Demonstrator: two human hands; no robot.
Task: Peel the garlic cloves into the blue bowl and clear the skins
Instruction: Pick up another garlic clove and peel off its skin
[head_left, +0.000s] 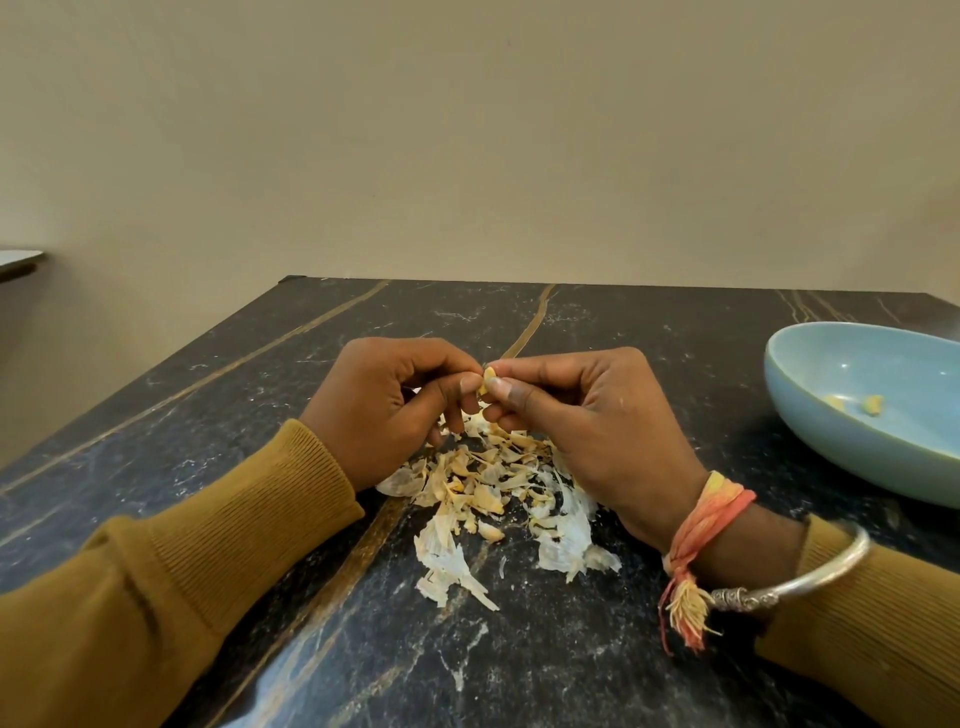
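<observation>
A small yellowish garlic clove (488, 378) is pinched between the fingertips of both hands above the table's middle. My left hand (395, 410) holds it from the left with thumb and forefinger. My right hand (587, 421) pinches it from the right. Below the hands lies a loose pile of white and tan garlic skins (493, 499), with some pieces that may be cloves among them. The blue bowl (810, 415) stands at the right edge, apart from the hands, and holds two peeled clove pieces (871, 404).
The black marble table (260, 395) with brown veins ends at a far edge against a beige wall. A pale ledge (18, 260) juts in at far left. My right wrist carries an orange thread and a silver bangle (789, 587).
</observation>
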